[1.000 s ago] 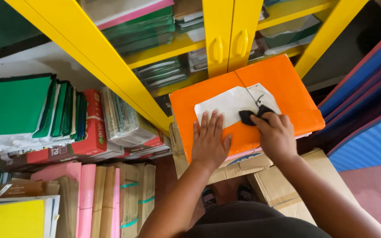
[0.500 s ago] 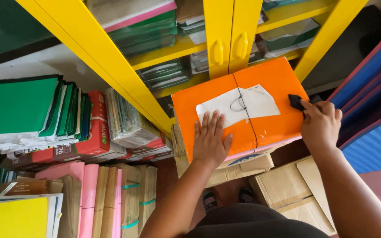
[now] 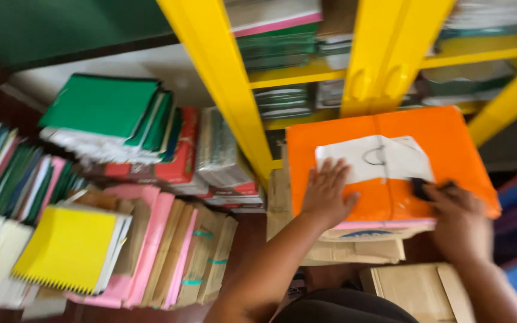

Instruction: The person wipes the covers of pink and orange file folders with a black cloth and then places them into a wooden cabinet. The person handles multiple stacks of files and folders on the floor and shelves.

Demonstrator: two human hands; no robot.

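1. Head view, blurred by motion: a yellow cabinet (image 3: 234, 113) filled the top of the picture, its 2 closed doors meeting above the hands, with stacked green and pink folders behind the glass.
2. To the left lay a heap of stationery: a stack of green-covered books (image 3: 106, 107) on a red carton (image 3: 178, 161), and below them a row of pink and brown files (image 3: 175, 251) standing on edge.
3. An orange bundle (image 3: 456, 149) lay flat on cardboard boxes (image 3: 354, 248) just in front of the cabinet, tied across by a thin string.
4. A yellow spiral notebook (image 3: 67, 248) rested on the files at lower left.
5. A white paper sheet (image 3: 372, 158) sat on top of the orange bundle, with a loop of the string over it.
6. The left hand (image 3: 327, 191) pressed flat on the bundle, fingers spread and open, their tips touching the lower left edge of the white sheet.
7. The right hand (image 3: 459, 221) rested at the bundle's lower right edge, well apart from the left, its fingers closed around a small black cloth (image 3: 421, 186).
8. That black cloth touched the orange surface just below the sheet's right corner; its exact shape was too blurred to tell.
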